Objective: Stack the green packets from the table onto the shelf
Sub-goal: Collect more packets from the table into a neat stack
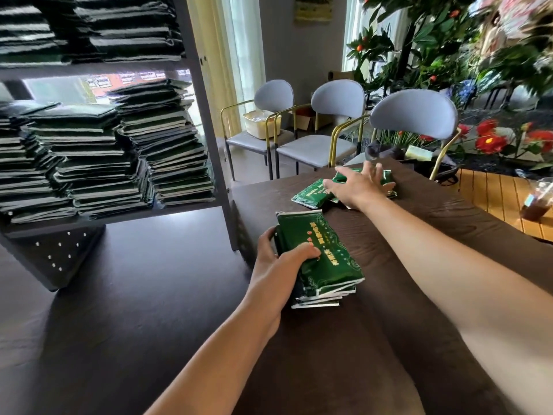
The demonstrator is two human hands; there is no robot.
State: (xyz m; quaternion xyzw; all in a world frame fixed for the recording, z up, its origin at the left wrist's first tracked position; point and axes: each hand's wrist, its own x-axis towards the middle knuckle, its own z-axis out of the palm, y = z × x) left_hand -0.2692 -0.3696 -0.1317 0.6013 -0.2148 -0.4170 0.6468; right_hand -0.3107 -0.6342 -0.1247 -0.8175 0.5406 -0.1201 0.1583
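At frame centre, a stack of flat green foil packets is being clasped by the left hand on the dark brown wooden tabletop. Further back, right of centre, loose green packets are being touched by the right hand, fingers spread and grasping nothing. At left, the grey metal shelf is being filled by piled packets.

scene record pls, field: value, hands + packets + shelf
left hand: grips a small stack of green packets at the table's near-left edge
right hand: fingers spread, reaching over loose green packets at the far end; contact unclear
table: brown top
shelf: left of table, two levels hold tall packet piles
task state: held stack not yet on shelf
background: three grey chairs, iced drink cup at right
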